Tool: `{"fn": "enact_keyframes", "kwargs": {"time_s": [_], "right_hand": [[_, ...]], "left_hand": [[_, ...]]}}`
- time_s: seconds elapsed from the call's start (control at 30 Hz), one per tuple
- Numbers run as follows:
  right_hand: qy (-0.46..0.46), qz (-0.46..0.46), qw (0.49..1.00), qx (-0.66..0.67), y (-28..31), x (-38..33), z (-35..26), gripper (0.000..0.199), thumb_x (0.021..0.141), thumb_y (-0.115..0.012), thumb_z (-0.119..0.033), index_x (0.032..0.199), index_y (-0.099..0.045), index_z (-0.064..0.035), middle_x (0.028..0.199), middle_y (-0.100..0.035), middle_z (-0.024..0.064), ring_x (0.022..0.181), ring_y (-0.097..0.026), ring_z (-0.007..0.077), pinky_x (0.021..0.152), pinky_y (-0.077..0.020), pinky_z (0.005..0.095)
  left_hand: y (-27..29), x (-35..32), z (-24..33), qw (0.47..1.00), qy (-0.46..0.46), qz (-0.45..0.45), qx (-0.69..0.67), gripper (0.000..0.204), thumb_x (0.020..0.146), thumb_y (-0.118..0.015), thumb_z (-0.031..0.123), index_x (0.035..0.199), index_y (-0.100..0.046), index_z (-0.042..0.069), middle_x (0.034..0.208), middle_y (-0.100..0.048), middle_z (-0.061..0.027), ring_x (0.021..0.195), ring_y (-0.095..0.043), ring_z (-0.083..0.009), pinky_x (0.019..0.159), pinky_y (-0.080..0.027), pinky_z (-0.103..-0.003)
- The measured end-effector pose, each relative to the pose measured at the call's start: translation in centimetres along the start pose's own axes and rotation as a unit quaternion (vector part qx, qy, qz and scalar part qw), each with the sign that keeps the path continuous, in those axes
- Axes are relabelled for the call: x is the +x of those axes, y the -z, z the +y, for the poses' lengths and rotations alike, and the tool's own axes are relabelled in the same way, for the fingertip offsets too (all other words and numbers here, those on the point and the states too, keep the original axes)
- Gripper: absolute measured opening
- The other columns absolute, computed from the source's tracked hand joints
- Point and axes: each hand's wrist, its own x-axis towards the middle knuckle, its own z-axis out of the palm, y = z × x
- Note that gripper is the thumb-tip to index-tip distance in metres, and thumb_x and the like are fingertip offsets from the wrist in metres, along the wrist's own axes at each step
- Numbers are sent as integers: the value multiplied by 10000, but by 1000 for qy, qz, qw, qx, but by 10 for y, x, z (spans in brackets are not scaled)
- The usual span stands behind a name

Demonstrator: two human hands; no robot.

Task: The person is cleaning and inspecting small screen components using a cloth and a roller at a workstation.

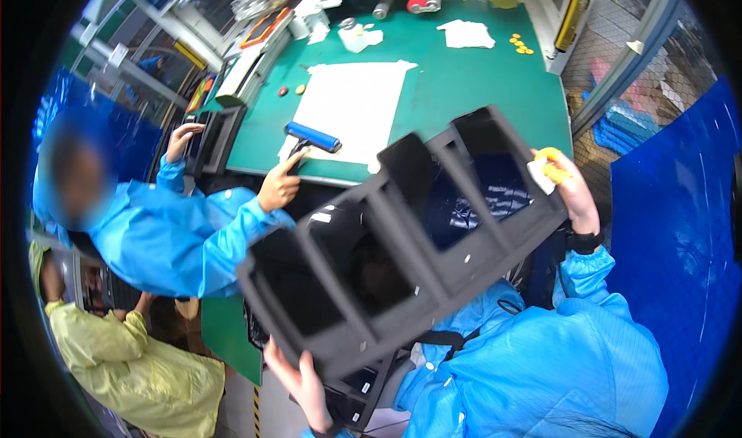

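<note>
Tilted across the front of me is a black foam tray [444, 291] with glossy dark panels [355, 256] in its compartments; one panel [413, 163] sticks up past the far edge. My left hand [297, 384] is closed on the tray's near left corner, the thumb along its side. At the right end, my right hand [564, 183], with orange finger cots on some fingertips, grips the tray's edge. A small white wipe [541, 177] is pinched between that hand and the tray. The undersides of both grips are hidden.
A co-worker in blue at the left holds a blue roller [313, 138] over a white sheet [352, 105] on the green table [495, 82]. Beyond stand a white bottle [353, 36], a crumpled cloth [466, 34] and yellow finger cots [520, 44]. More panels [355, 395] lie below the tray.
</note>
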Motion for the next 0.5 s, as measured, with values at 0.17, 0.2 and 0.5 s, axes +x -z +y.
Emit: {"fn": "enact_keyframes", "kwargs": {"time_s": [0.17,0.2,0.5], "right_hand": [[-20,130,986,101,107,20,29,227,942,-545,-108,1155,-579,-36,1086,-611,-5,971,-559,67,862,-431,212],[-11,154,985,76,127,26,42,209,942,-550,-99,1139,-580,-35,1119,-598,7,1014,-542,82,901,-414,224],[71,281,928,-234,168,92,85,169,963,-529,-93,1115,-557,-23,1246,-581,87,1040,-531,138,916,-408,246]], "left_hand": [[-148,180,11,970,-133,-201,14,547,829,-553,49,1363,-442,-7,1213,-554,-236,1198,-519,-333,1029,-395,-365],[-186,209,8,958,-192,-200,68,535,829,-566,74,1349,-464,-5,1181,-568,-251,1128,-544,-364,986,-425,-388],[-367,320,-17,940,-269,-89,190,448,825,-557,116,1265,-528,32,1117,-614,-244,998,-598,-427,881,-480,-482]]}}
